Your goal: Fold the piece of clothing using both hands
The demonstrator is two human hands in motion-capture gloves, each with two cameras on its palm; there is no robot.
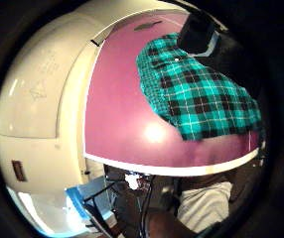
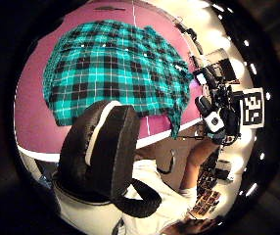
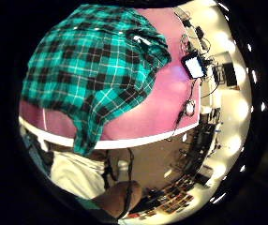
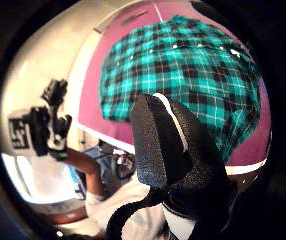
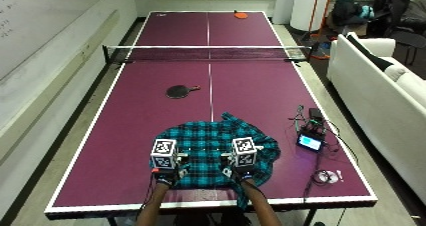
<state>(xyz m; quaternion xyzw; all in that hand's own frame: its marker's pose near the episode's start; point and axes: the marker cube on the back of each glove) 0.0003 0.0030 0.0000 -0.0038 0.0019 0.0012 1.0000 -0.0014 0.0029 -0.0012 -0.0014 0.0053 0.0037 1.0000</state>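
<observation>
Both hands hover nearest the viewer, above the near part of a teal-and-black plaid shirt (image 5: 216, 153), the left hand (image 5: 166, 175) beside the right hand (image 5: 241, 172), each over its own half of the cloth. From above, the fingers hide under the gloves' gear; the palm views show the whole shirt lying well below the palms and nothing pinched, with a relaxed black thumb (image 2: 103, 152) in front of each thumb-side camera, so I judge both hands slack and holding nothing. The shirt lies spread and rumpled on the purple ping-pong worktop (image 5: 133, 136), close to the person's edge, one corner drooping over the white border; that placement likely keeps both side seams within reach for a two-handed fold, which looks not yet begun. Farther out rest a dark paddle (image 5: 181, 91) near the centre line, the net (image 5: 208, 53) across the middle, and an orange paddle (image 5: 241, 15) at the far end. A small lit-screen device (image 5: 311, 141) with cables sits to the shirt's right. No container is visible on the worktop; a white sofa (image 5: 383, 91) stands alongside.
</observation>
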